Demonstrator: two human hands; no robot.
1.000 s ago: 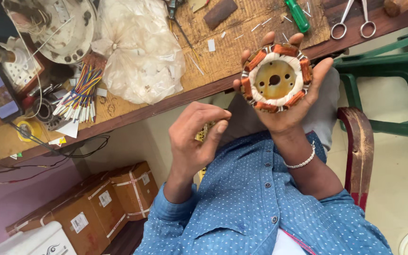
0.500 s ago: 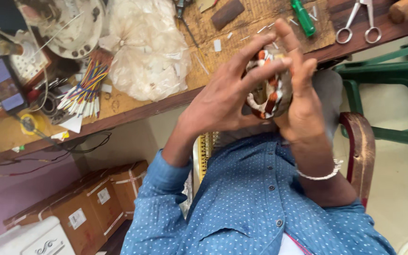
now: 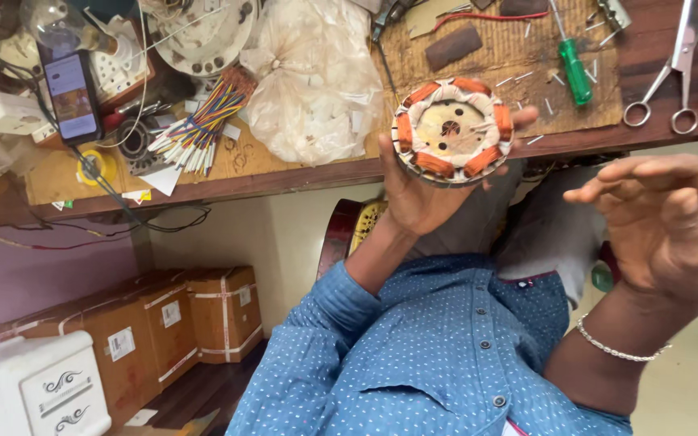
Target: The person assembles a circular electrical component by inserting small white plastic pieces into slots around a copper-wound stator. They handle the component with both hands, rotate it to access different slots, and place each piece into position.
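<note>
We cradle the stator (image 3: 452, 131) in our left hand (image 3: 418, 190) at twelve o'clock, fingers grasping its rim; all copper coils look wound. Our right hand (image 3: 668, 222) hovers at three o'clock, fingers loose, empty.

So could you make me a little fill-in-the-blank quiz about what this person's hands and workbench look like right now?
1. The round motor stator with copper-coloured coils rests in the person's ____ hand.
2. The right hand is open and holds ____.
3. The screwdriver lying on the workbench has a ____ handle.
4. Near the bench's right end lies a pair of ____, metal with two finger loops.

Missing words: left; nothing; green; scissors
</note>
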